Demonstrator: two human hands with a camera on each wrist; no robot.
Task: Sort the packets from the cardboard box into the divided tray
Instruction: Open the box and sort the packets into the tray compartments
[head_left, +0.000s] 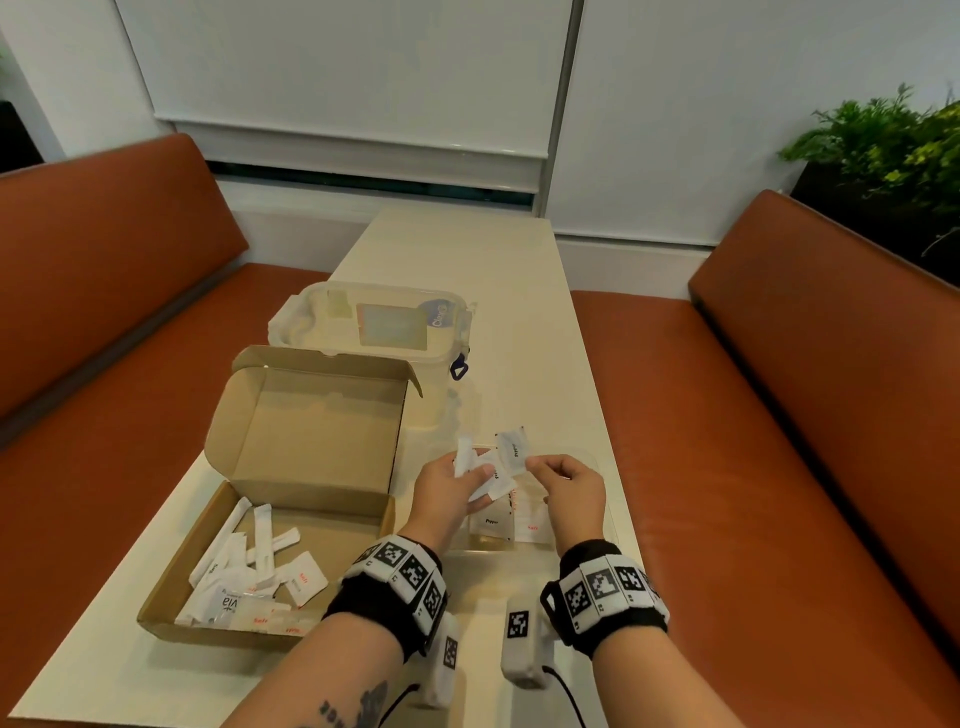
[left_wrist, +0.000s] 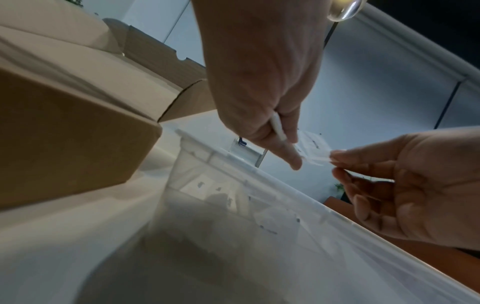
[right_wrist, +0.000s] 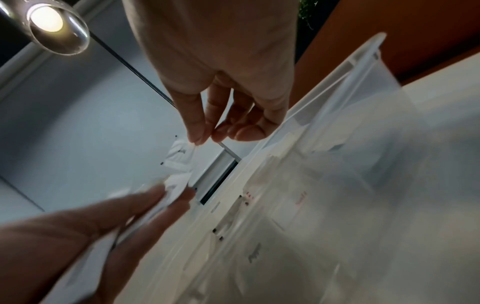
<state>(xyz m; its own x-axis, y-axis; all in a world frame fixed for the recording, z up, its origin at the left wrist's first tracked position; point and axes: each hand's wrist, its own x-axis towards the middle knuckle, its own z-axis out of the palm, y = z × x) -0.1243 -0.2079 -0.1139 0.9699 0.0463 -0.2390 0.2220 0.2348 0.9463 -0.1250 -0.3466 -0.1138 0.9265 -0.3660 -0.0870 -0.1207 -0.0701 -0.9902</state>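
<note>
Right hand (head_left: 569, 496) pinches one pepper packet (head_left: 511, 446) by its edge; left hand (head_left: 449, 488) clutches several packets. Light, limp paper; grip sealed edges.

Head looks down; wrist views, somewhat blurred, look up close.

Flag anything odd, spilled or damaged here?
Nothing stands out. Packets lie loose in the open cardboard box; a few lie in the clear divided tray. The left hand holds several packets and the right hand pinches one packet above the tray. No spills or tears visible.
</note>
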